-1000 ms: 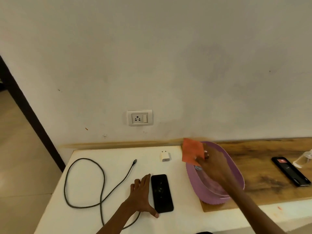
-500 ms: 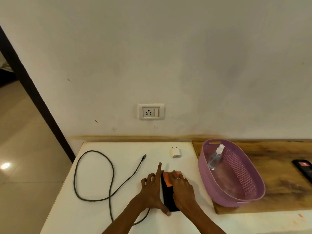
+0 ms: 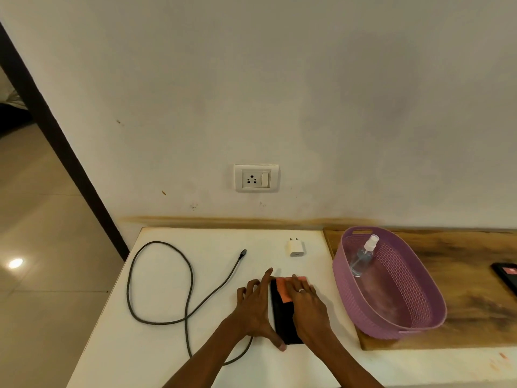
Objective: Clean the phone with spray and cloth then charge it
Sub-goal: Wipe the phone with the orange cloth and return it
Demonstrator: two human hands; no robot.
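Observation:
A black phone (image 3: 283,317) lies flat on the white table (image 3: 173,345) in front of me. My left hand (image 3: 256,306) rests beside its left edge, fingers spread, thumb at its near corner. My right hand (image 3: 306,306) presses an orange cloth (image 3: 284,289) flat on the phone's far half. A clear spray bottle (image 3: 363,254) leans inside the purple basket (image 3: 419,326) to the right. A dark charging cable (image 3: 162,287) loops on the table's left part, its plug end (image 3: 242,253) pointing to the wall. A white charger adapter (image 3: 296,247) stands near the wall.
A white wall socket with switch (image 3: 256,177) sits above the table. The basket stands on a wooden board (image 3: 475,275), where a second dark phone (image 3: 507,275) lies at the right edge. The table's left edge drops to a tiled floor.
My right hand brought the orange cloth from above the basket down onto the phone. The left hand has stayed beside the phone. The camera view has shifted left.

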